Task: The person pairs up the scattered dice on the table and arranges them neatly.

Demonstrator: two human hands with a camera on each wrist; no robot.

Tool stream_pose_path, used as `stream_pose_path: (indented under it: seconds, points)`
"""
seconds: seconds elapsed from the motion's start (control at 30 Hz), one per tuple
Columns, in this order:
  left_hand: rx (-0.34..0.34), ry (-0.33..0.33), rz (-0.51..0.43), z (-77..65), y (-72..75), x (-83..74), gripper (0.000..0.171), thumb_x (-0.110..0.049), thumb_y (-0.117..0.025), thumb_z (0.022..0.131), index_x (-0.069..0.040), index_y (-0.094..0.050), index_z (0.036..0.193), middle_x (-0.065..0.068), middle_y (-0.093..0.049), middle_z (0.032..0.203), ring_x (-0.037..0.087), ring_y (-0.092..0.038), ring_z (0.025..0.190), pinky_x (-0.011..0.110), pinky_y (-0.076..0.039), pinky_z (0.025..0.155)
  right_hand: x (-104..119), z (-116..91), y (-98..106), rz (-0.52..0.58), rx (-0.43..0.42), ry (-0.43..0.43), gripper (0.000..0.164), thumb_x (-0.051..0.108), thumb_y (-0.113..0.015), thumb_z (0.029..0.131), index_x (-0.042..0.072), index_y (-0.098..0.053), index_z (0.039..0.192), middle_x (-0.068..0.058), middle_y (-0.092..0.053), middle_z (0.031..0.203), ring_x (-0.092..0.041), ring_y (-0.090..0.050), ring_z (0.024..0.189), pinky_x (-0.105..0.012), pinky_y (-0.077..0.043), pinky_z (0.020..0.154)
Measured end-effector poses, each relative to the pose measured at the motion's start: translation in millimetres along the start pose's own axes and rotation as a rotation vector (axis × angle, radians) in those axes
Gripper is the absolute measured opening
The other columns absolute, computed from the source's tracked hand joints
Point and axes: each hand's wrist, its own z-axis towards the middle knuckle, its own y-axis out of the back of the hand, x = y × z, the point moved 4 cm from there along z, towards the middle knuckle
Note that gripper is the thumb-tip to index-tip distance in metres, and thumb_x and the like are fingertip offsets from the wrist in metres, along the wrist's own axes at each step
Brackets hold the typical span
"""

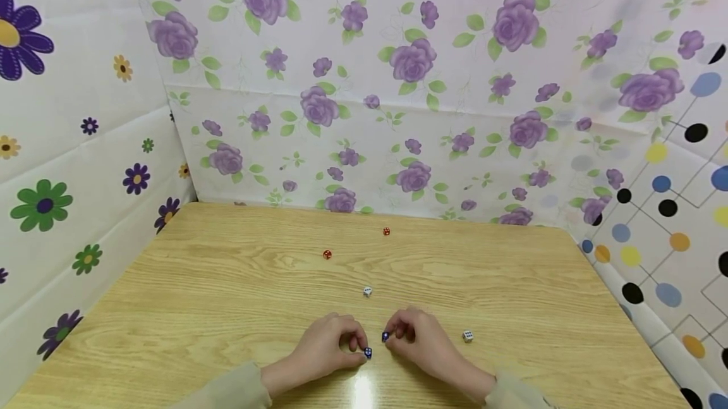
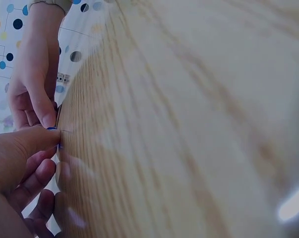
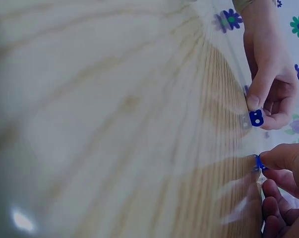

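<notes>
Near the front of the wooden table, my left hand [image 1: 331, 347] pinches a blue die [image 1: 368, 353] between thumb and forefinger. Just to its right, my right hand [image 1: 422, 342] pinches another blue die [image 1: 385, 336] the same way. A small gap separates the two dice. In the right wrist view, the left hand's blue die [image 3: 256, 118] shows white pips, and the other blue die [image 3: 260, 162] is partly covered by the right fingertips. From the left wrist, only a sliver of blue die [image 2: 51, 129] shows by the fingertips.
A white die [image 1: 367, 291] lies beyond the hands, and a second white die [image 1: 467, 336] to the right of the right hand. Farther back on the table [image 1: 227, 282] are a red die [image 1: 327, 255] and another red die [image 1: 387, 231]. Patterned cloth [image 1: 364, 143] hangs around the table.
</notes>
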Motion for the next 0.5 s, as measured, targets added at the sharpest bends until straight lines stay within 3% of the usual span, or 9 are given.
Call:
stream_pose_path:
  seconds: [0.5]
  points:
    - [-0.006,-0.006,-0.003,1.0,-1.4,0.5,0.014,-0.028,-0.083,0.079,-0.030,-0.070,0.081,-0.015,-0.060,0.072,-0.001,-0.042,0.067,0.017,-0.032,0.062,6.7,-8.8,-3.9,-0.016,-0.009,0.004,0.011,0.017,-0.077,0.083,0.024,-0.069,0.088,0.009,-0.059,0.078,-0.004,-0.048,0.071,-0.019,-0.040,0.064]
